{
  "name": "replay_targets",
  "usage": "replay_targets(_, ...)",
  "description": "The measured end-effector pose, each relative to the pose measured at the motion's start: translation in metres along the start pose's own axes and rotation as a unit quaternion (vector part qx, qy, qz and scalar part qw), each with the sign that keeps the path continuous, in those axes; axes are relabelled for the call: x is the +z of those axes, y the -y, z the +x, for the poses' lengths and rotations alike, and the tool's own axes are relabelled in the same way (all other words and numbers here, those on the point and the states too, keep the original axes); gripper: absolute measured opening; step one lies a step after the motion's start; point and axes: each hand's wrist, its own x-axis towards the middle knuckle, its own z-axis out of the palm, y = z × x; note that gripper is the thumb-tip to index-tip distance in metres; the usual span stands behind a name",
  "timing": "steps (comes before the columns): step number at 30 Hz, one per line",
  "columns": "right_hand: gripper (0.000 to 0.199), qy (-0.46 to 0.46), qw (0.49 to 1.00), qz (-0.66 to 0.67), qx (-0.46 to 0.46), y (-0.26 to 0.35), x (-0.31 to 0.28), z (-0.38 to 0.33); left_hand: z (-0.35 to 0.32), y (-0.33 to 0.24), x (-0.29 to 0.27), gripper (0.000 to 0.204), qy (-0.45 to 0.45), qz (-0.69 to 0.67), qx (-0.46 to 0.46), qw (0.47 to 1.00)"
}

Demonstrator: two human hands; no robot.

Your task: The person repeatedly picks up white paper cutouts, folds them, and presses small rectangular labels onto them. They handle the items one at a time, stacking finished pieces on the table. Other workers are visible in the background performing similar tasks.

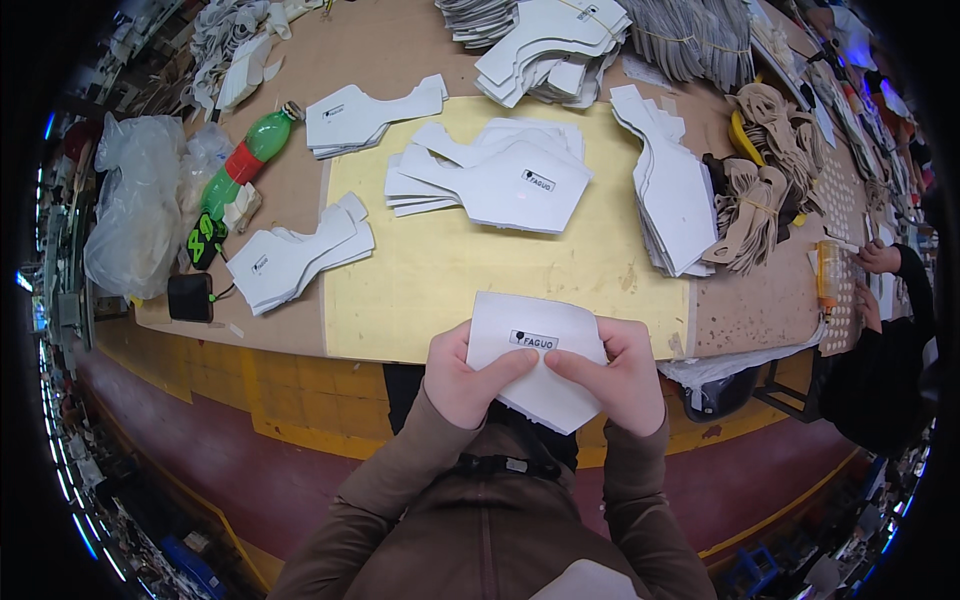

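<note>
A white cut piece [540, 385] with a small dark printed label is held up in front of me, just over the table's near edge. My left hand [468, 375] grips its left side, thumb across the face below the label. On the right side my right hand [625, 375] grips it likewise, and the two thumbs point toward each other. Behind the piece, my other fingers are hidden. Beyond it, on a yellow sheet [430, 285], lies a fanned stack of similar labelled white pieces [520, 190]. Further stacks of white pieces [300, 255] and white pieces [668, 195] flank it left and right.
At the left are a clear plastic bag [135, 205], a green bottle [265, 135] and a black device [190, 298] with a cord. Bundled beige pieces [755, 205] lie at the right. Beside the table's right end, another person's hand [878, 257] reaches in near an orange bottle [828, 275].
</note>
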Motion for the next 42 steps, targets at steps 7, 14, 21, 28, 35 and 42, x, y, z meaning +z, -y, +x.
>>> replay_targets(7, 0.027, 0.008, 1.000, 0.011, 0.007, -0.002, -0.002, 0.002, 0.000, 0.002, 0.000, 0.026, 0.000, 0.001, 0.001, 1.000)
replay_targets(14, 0.023, 0.006, 1.000, 0.023, 0.019, -0.002, -0.006, 0.003, -0.001, 0.000, -0.003, 0.022, 0.006, 0.033, 0.004, 0.999)
replay_targets(21, 0.027, 0.018, 0.998, 0.044, 0.028, -0.005, -0.009, 0.005, -0.002, 0.002, -0.006, 0.020, -0.003, 0.023, 0.001, 1.000)
replay_targets(28, 0.029, 0.032, 0.998, 0.035, 0.038, -0.008, -0.011, 0.007, -0.002, 0.007, -0.011, 0.029, -0.005, -0.021, 0.015, 1.000)
replay_targets(35, 0.022, 0.006, 1.000, -0.009, -0.024, -0.006, -0.008, -0.003, -0.006, 0.002, -0.014, 0.023, 0.034, 0.067, 0.090, 0.993)
replay_targets(42, 0.018, -0.002, 0.987, -0.107, -0.118, 0.003, -0.008, -0.010, -0.011, -0.006, -0.011, 0.021, 0.065, 0.080, 0.095, 0.990)
